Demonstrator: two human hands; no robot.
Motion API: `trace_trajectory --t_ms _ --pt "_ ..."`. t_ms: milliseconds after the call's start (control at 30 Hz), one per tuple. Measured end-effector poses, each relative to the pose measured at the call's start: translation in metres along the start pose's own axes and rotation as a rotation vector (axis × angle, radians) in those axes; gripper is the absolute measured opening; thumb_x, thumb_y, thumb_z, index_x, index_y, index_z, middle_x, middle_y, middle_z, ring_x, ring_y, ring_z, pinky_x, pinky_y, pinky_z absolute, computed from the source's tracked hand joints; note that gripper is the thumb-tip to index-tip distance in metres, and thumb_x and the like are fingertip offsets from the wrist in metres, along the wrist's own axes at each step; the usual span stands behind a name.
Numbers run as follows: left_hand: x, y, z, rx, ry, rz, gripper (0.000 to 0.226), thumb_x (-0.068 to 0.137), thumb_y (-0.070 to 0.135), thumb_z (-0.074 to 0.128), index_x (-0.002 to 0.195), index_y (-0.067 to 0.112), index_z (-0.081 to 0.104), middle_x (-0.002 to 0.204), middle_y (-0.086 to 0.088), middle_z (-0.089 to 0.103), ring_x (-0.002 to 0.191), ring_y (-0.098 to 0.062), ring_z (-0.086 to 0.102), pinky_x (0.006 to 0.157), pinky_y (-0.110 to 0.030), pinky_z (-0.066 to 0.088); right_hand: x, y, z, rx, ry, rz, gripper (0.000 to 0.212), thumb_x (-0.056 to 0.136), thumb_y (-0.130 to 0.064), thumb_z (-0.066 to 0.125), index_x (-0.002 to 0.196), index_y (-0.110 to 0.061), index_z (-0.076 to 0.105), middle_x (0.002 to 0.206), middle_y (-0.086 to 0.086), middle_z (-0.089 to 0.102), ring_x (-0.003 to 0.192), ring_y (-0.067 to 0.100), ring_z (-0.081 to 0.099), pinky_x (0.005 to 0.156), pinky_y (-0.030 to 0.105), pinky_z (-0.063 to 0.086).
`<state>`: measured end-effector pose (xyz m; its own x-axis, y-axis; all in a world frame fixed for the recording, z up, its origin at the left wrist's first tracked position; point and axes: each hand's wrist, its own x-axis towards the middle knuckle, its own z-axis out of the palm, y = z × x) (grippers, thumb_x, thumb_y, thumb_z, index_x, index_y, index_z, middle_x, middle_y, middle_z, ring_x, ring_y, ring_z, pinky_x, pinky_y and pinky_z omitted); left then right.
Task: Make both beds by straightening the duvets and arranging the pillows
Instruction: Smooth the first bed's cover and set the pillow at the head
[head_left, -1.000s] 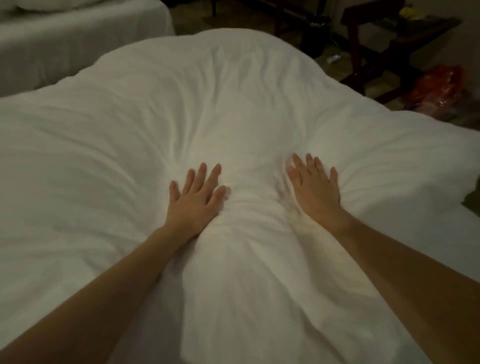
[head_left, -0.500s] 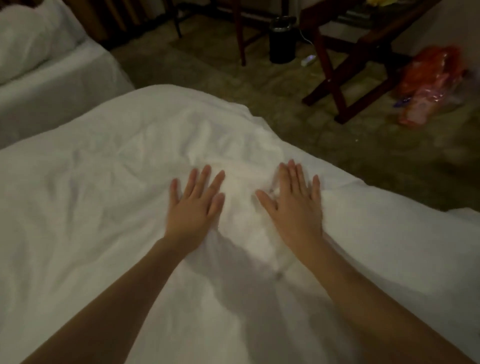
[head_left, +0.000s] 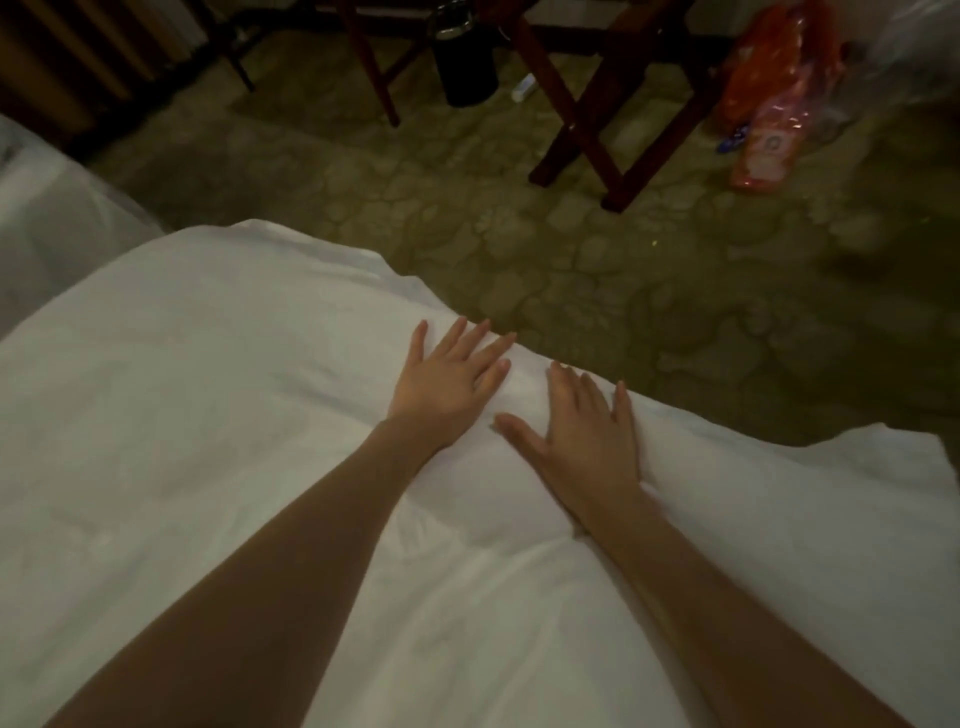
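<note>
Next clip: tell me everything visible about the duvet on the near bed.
The duvet is plain white, soft-looking cloth, puffy, spread over the near bed and filling the lower frame. Its surface is mostly smooth with shallow creases and a low ridge near the wrists. Its far edge runs unevenly along the carpet side, a corner peaking at upper left. The left hand and right hand lie flat on it near that edge, fingers straight, with both forearms above it.

white duvet (head_left: 208, 467), olive mottled carpet (head_left: 571, 249), seemingly orange bag (head_left: 774, 93)

Dim, warm, grainy light; soft focus throughout; white duvet (head_left: 208, 415) brightest; murky floor (head_left: 623, 291); wide-angle bending at edges
</note>
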<state>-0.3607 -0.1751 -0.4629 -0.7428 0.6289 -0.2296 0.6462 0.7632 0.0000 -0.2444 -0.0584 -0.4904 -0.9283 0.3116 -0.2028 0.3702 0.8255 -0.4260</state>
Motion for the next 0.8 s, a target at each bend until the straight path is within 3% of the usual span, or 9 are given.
trace_trajectory --t_ms 100,233,400,500,633,733,800 --pt "-0.002 0.002 0.016 0.022 0.050 0.009 0.050 0.100 0.046 0.009 0.147 0.039 0.027 0.154 0.009 0.029 0.145 -0.010 0.012 0.117 -0.040 -0.007 -0.001 0.005 0.007 0.010 0.001 0.021 0.090 0.084 -0.077 0.020 0.151 -0.016 0.014 0.158 0.003 0.021 0.145 0.017 0.015 0.117 0.040 -0.005" --pt "-0.009 0.006 0.027 0.037 0.140 -0.010 0.058 0.096 0.046 0.006 0.140 0.035 0.043 0.135 0.005 0.051 0.133 -0.014 0.035 0.117 -0.038 0.003 -0.007 0.007 0.017 0.015 0.042 0.032 0.107 0.069 -0.082 0.000 0.149 -0.015 0.023 0.154 0.004 0.030 0.142 0.017 0.022 0.117 0.039 -0.001" --pt "-0.006 0.007 0.039 0.035 0.243 -0.001 0.066 0.091 0.047 0.007 0.125 0.028 0.059 0.116 -0.001 0.061 0.117 -0.022 0.047 0.113 -0.040 0.013 -0.007 0.013 0.028 0.084 0.113 0.035 0.108 0.067 -0.081 0.002 0.144 -0.012 0.034 0.148 0.007 0.039 0.139 0.020 0.030 0.116 0.038 0.002" --pt "-0.001 0.005 0.040 0.056 0.229 -0.008 0.066 0.089 0.045 0.007 0.114 0.024 0.065 0.109 -0.002 0.061 0.111 -0.024 0.048 0.110 -0.041 0.016 -0.002 0.015 0.029 0.092 0.100 0.032 0.097 0.079 -0.081 0.019 0.146 -0.012 0.030 0.152 0.008 0.034 0.141 0.020 0.025 0.117 0.038 0.001" --pt "0.019 -0.006 0.036 0.024 0.188 0.022 0.063 0.091 0.048 0.008 0.117 0.028 0.062 0.112 0.001 0.057 0.114 -0.019 0.046 0.112 -0.036 0.016 0.016 0.015 0.023 0.087 -0.030 0.011 0.094 0.082 -0.078 0.020 0.151 -0.014 0.013 0.159 0.005 0.018 0.146 0.017 0.010 0.117 0.039 -0.006" --pt "0.044 -0.016 0.029 0.028 0.077 0.057 0.047 0.100 0.045 0.021 0.135 0.031 0.049 0.133 0.003 0.050 0.130 -0.016 0.036 0.116 -0.033 0.007 0.036 0.016 0.025 0.099 -0.065 -0.007 0.106 0.074 -0.086 0.011 0.151 -0.013 0.012 0.159 0.005 0.016 0.147 0.017 0.009 0.117 0.042 -0.005" --pt "0.059 -0.026 0.028 0.081 -0.053 0.089 0.048 0.101 0.047 0.020 0.143 0.032 0.038 0.147 0.007 0.039 0.140 -0.011 0.023 0.118 -0.034 -0.001 0.054 0.016 0.024 0.121 -0.133 -0.003 0.113 0.066 -0.087 0.010 0.152 -0.013 0.011 0.159 0.004 0.014 0.147 0.017 0.008 0.117 0.043 -0.005"
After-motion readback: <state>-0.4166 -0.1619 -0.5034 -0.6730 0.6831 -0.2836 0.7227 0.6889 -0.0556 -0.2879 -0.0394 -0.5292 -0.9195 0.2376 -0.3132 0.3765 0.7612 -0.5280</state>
